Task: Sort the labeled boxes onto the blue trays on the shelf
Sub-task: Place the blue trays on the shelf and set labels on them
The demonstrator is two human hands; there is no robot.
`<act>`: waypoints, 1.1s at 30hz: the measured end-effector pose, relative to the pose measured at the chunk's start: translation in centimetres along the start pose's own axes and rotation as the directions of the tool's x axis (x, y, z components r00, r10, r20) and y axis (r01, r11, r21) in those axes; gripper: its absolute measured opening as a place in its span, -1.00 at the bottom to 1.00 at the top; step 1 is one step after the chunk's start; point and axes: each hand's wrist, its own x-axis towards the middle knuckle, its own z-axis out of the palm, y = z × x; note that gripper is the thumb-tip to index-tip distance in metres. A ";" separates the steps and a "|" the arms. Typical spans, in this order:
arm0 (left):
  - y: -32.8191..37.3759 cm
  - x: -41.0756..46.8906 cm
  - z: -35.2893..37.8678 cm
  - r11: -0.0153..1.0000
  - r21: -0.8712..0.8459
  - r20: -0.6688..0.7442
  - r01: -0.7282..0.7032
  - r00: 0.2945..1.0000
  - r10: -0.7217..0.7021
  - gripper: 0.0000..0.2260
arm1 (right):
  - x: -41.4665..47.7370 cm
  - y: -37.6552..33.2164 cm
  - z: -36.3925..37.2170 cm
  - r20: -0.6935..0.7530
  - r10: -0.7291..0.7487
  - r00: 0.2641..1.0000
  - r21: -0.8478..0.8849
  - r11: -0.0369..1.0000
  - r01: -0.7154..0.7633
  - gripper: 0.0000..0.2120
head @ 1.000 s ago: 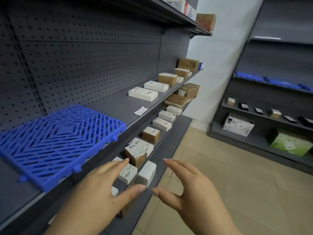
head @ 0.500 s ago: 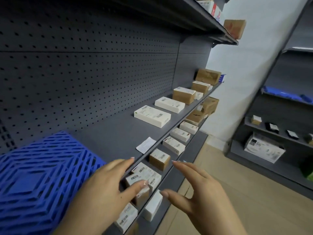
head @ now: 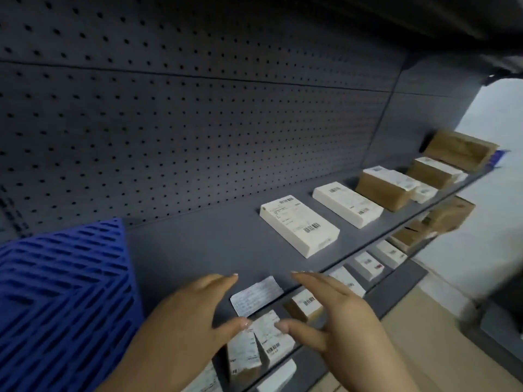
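A blue slatted tray [head: 62, 301] lies on the grey shelf [head: 215, 244] at the left. Further right on the same shelf sit a white labeled box [head: 300, 229], a second white box [head: 348, 203] and several brown boxes [head: 385, 188]. A loose paper label [head: 256, 295] lies near the shelf's front edge. My left hand [head: 192, 321] and my right hand [head: 336, 309] hover on either side of that label, fingers spread, holding nothing. Below them, on the lower shelf, stand more labeled boxes [head: 268, 338].
A dark pegboard wall [head: 198, 123] backs the shelf and an upper shelf [head: 424, 21] overhangs it. Lower shelves at the right carry white boxes [head: 368, 264] and brown boxes [head: 450, 213]. Tan floor [head: 441, 352] shows at the bottom right.
The view has moved closer to the shelf and to the right, so the blue tray has slid toward the left edge. Both hands have risen toward the loose label, still holding nothing.
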 end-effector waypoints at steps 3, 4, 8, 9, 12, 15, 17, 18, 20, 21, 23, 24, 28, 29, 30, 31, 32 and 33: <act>0.5 1.4 1.5 0.995 0.005 -0.002 0.102 0.995 -0.102 -0.32 | 3.6 2.8 0.3 0.082 -0.095 0.992 0.020 0.995 0.094 -0.05; 0.8 1.7 1.9 0.990 0.004 -0.010 0.140 0.990 -0.140 -0.32 | 4.6 3.4 0.5 0.117 -0.129 0.985 0.029 0.992 0.127 -0.05; 1.5 2.1 3.5 0.967 -0.022 -0.030 0.252 0.967 -0.253 -0.27 | 7.6 4.5 1.0 0.284 -0.276 0.918 0.077 0.961 0.265 -0.26; 1.6 2.1 3.9 0.962 -0.032 -0.022 0.270 0.963 -0.270 -0.24 | 8.3 4.9 1.3 0.320 -0.298 0.899 0.091 0.955 0.284 -0.27; 1.6 1.8 5.0 0.938 -0.043 -0.019 0.343 0.939 -0.344 -0.04 | 9.7 5.9 2.4 0.386 -0.374 0.843 0.127 0.927 0.354 -0.27; 1.3 1.4 6.1 0.917 -0.040 -0.071 0.396 0.915 -0.398 -0.01 | 10.3 6.6 3.8 0.420 -0.424 0.802 0.139 0.904 0.406 -0.28; 1.2 1.3 6.8 0.913 -0.026 -0.113 0.406 0.907 -0.407 -0.06 | 10.6 7.1 4.7 0.417 -0.453 0.788 0.149 0.889 0.432 -0.27; 1.2 1.2 7.0 0.913 -0.021 -0.131 0.408 0.904 -0.407 -0.09 | 10.7 7.2 4.8 0.406 -0.469 0.784 0.159 0.882 0.444 -0.25; 1.5 1.3 7.1 0.912 -0.032 -0.142 0.409 0.901 -0.409 -0.26 | 11.0 7.6 5.1 0.396 -0.475 0.786 0.179 0.879 0.441 -0.26; 1.7 1.3 7.1 0.910 -0.038 -0.140 0.412 0.900 -0.413 -0.36 | 11.1 7.6 5.1 0.396 -0.473 0.787 0.181 0.880 0.439 -0.28; 1.9 1.4 7.0 0.908 -0.047 -0.142 0.417 0.897 -0.419 -0.45 | 11.1 7.8 5.2 0.360 -0.485 0.797 0.193 0.875 0.445 -0.21; 1.9 1.4 7.0 0.910 -0.046 -0.141 0.412 0.899 -0.415 -0.45 | 11.1 8.0 5.4 0.332 -0.489 0.807 0.208 0.872 0.443 -0.16; 1.7 1.4 7.2 0.929 -0.056 -0.154 0.366 0.916 -0.370 -0.33 | 10.9 8.1 5.3 0.339 -0.482 0.808 0.218 0.876 0.431 -0.30; 1.7 1.4 7.1 0.932 -0.058 -0.165 0.357 0.918 -0.362 -0.31 | 10.9 8.0 5.1 0.345 -0.481 0.806 0.211 0.876 0.433 -0.34; 1.7 1.4 6.9 0.936 -0.063 -0.180 0.347 0.918 -0.353 -0.31 | 11.0 8.0 4.9 0.350 -0.480 0.804 0.202 0.877 0.436 -0.35; 1.7 1.5 6.8 0.937 -0.069 -0.191 0.342 0.918 -0.348 -0.36 | 11.2 8.0 4.8 0.358 -0.480 0.801 0.195 0.877 0.438 -0.35; 1.9 1.5 6.6 0.939 -0.069 -0.203 0.337 0.917 -0.344 -0.42 | 11.3 8.0 4.7 0.366 -0.480 0.797 0.189 0.877 0.441 -0.36; 2.0 1.6 6.5 0.938 -0.066 -0.208 0.340 0.915 -0.347 -0.46 | 11.4 8.0 4.6 0.373 -0.479 0.795 0.185 0.877 0.442 -0.37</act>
